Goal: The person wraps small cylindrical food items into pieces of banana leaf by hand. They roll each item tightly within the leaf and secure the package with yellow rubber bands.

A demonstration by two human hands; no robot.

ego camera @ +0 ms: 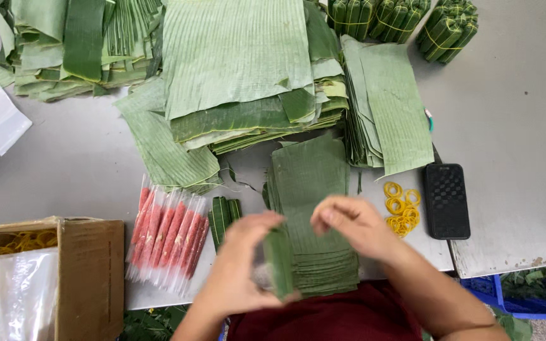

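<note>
Nearest the camera, the left hand (238,271) is clamped around a small leaf-wrapped roll (279,260), held upright just above the near edge of the stack of cut leaves (314,208). The right hand (355,226) hovers at the roll's two o'clock, fingers loosely curled and holding nothing I can make out. Judging by this, the wrap is being closed; binding it would call for a band from the yellow rubber bands (402,208) at three o'clock. At nine o'clock lie red sticks in clear sleeves (167,233); finished bundles (406,22) sit at one o'clock, far across the desk (519,139).
</note>
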